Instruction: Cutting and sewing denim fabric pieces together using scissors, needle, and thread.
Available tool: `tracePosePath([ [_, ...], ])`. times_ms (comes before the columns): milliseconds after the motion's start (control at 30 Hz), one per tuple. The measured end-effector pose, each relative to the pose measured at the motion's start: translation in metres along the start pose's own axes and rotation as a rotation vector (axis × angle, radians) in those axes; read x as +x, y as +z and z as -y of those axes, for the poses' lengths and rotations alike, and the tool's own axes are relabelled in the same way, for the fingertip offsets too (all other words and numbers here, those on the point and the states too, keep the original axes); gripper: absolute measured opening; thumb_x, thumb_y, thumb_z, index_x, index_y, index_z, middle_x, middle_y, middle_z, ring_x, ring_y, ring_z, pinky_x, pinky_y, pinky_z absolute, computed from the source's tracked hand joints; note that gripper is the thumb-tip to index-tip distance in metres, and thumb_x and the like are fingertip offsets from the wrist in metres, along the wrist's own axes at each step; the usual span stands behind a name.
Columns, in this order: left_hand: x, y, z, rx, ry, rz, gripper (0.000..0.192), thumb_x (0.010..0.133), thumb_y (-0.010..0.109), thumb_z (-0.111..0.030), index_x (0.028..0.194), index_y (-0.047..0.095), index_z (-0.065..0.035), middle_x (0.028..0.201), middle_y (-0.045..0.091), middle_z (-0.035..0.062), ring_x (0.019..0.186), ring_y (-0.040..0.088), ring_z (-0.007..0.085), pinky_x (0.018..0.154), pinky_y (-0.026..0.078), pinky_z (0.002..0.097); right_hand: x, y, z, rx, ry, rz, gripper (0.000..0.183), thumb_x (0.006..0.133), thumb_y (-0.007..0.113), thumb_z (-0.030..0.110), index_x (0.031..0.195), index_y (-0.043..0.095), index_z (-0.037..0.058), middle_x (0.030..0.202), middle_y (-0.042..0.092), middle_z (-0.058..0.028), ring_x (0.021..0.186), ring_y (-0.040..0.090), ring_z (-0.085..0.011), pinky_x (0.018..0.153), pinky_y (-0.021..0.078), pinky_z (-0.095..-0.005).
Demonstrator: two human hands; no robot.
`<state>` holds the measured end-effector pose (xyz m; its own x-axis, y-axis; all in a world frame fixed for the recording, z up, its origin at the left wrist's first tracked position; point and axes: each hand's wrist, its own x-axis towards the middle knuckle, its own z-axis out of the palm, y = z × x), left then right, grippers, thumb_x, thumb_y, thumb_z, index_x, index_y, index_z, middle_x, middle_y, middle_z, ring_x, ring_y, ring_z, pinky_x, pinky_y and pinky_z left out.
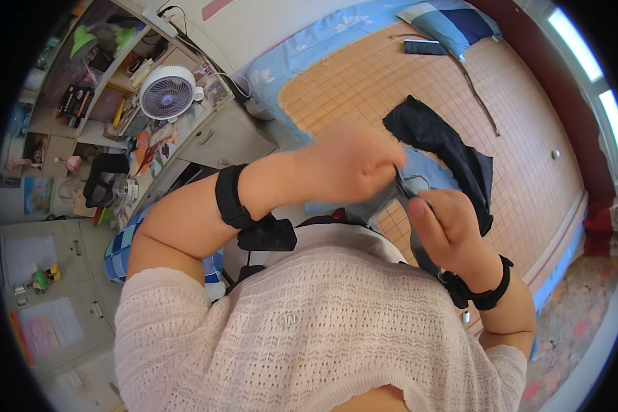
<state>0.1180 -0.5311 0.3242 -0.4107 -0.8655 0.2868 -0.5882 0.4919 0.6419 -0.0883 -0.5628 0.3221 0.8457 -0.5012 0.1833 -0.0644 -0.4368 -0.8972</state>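
Observation:
My left hand, partly blurred, is closed at the dark edge of a blue-grey denim cloth. Close to its right, my right hand pinches the same cloth between thumb and bent fingers; a small dark thin thing shows at its fingertips, too small to name. The cloth hangs below and between both hands, and part of it lies on the bed. Just beyond, a black cloth is spread on the woven mat. Black straps are round both wrists.
The bed's mat extends ahead and right, holding a dark brush-like object, a brown cord and a pillow. A cluttered desk at left bears a white fan. A drawer cabinet stands beside the bed.

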Motion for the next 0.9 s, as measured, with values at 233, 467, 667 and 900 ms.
tracePosePath([
  [233,0.002,0.005,0.025,0.010,-0.334,-0.008,0.011,0.074,0.044,-0.007,0.072,0.054,-0.0017,0.063,0.052,0.0133,0.058,0.051,0.0277,0.052,0.040,0.0336,0.011,-0.018,-0.015,-0.171,-0.314,-0.111,0.032,0.085,0.055,0.020,0.063,0.046,-0.0014,0.063,0.046,-0.0118,0.053,0.045,-0.0236,0.050,0.0353,-0.0324],
  [467,0.022,-0.007,0.009,0.193,0.105,-0.108,0.009,0.066,0.057,-0.005,0.074,0.055,-0.0073,0.066,0.052,0.0088,0.059,0.051,0.0264,0.052,0.040,0.0348,0.038,-0.026,0.007,0.438,-0.092,0.103,0.033,0.090,0.048,0.026,0.074,0.054,-0.0025,0.078,0.056,-0.0082,0.068,0.050,-0.0143,0.062,0.0386,-0.0241],
  [667,0.020,-0.022,0.005,0.487,0.520,-0.025,0.013,0.056,0.057,-0.015,0.060,0.045,-0.0112,0.055,0.036,0.0020,0.050,0.042,0.0187,0.041,0.031,0.0317,0.035,-0.040,0.018,0.515,0.236,0.207,0.038,0.090,0.047,0.027,0.064,0.051,-0.0001,0.063,0.051,-0.0038,0.055,0.043,-0.0096,0.050,0.0352,-0.0253],
  [900,0.006,-0.040,-0.017,0.506,0.569,-0.007,0.018,0.052,0.053,-0.022,0.055,0.038,-0.0121,0.055,0.029,-0.0005,0.049,0.035,0.0148,0.040,0.026,0.0271,0.014,-0.038,0.038,0.584,-0.018,0.296,0.048,0.084,0.055,0.031,0.051,0.036,0.0002,0.059,0.043,-0.0123,0.053,0.039,-0.0219,0.049,0.0302,-0.0331],
])
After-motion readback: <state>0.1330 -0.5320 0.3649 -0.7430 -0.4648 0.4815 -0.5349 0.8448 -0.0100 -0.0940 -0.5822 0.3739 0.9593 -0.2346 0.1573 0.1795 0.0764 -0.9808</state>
